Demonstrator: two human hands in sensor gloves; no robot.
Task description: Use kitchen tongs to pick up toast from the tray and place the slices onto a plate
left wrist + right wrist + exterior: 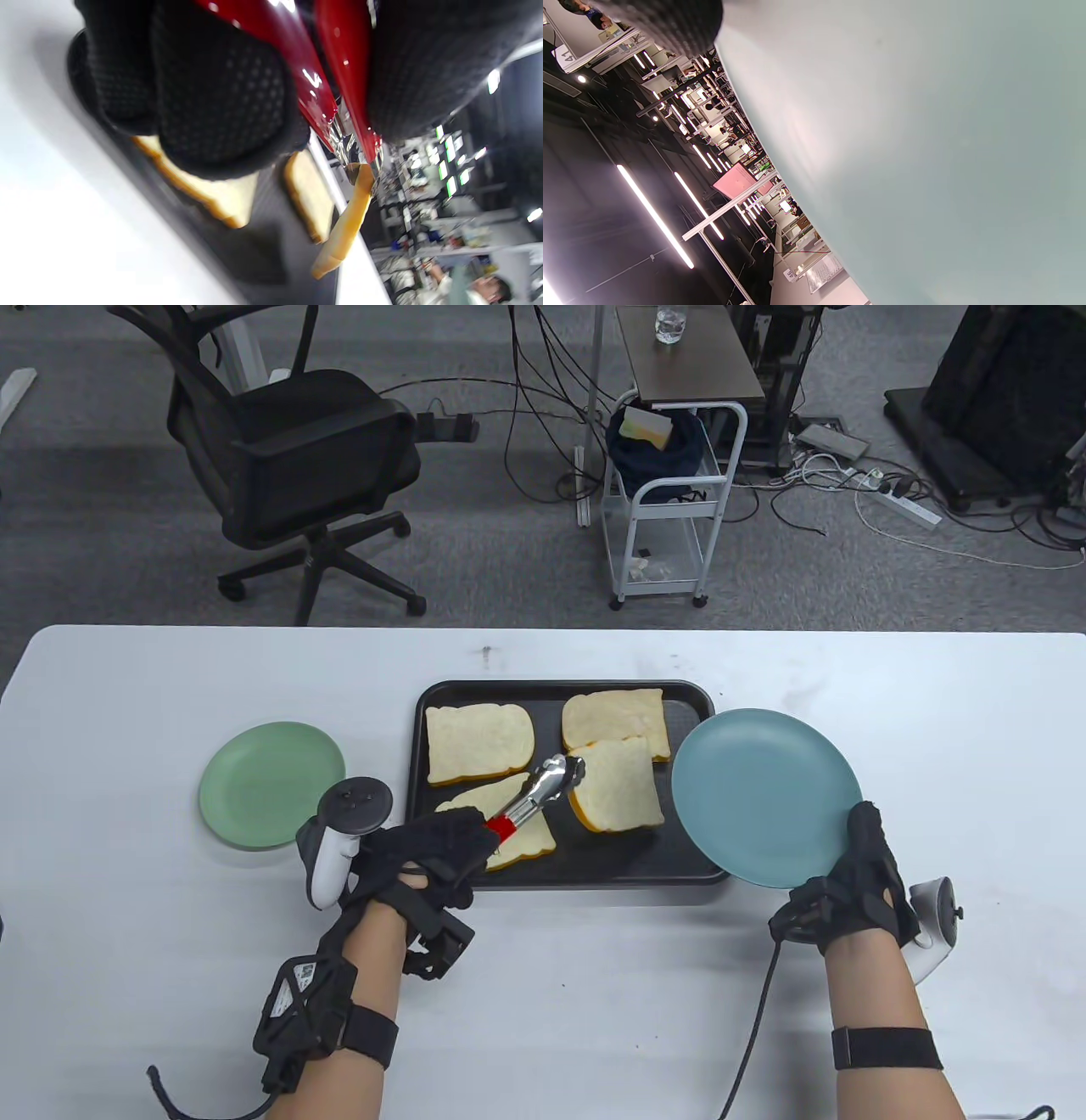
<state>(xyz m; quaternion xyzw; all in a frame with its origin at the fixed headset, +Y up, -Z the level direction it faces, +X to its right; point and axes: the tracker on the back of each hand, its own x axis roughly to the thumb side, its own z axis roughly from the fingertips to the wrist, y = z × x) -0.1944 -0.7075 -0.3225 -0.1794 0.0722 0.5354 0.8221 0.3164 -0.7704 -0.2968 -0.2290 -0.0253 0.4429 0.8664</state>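
A black tray (pixel 441 712) in the table's middle carries several toast slices. My left hand (pixel 437 848) grips the red-handled metal tongs (pixel 539 793), and their tips clamp the left edge of one slice (pixel 615 789), which is lifted and tilted. In the left wrist view that slice (pixel 348 220) hangs from the tongs (pixel 322 84) above the tray. My right hand (pixel 857 869) holds a blue plate (pixel 764 797) by its near rim, raised and tilted over the tray's right edge. The plate (pixel 925 148) fills the right wrist view.
A green plate (pixel 271 785) lies on the table left of the tray. Other slices lie at the tray's back left (pixel 479 742), back right (pixel 615 717) and front left (pixel 517 836). An office chair (pixel 288 466) and a small cart (pixel 670 483) stand beyond the table.
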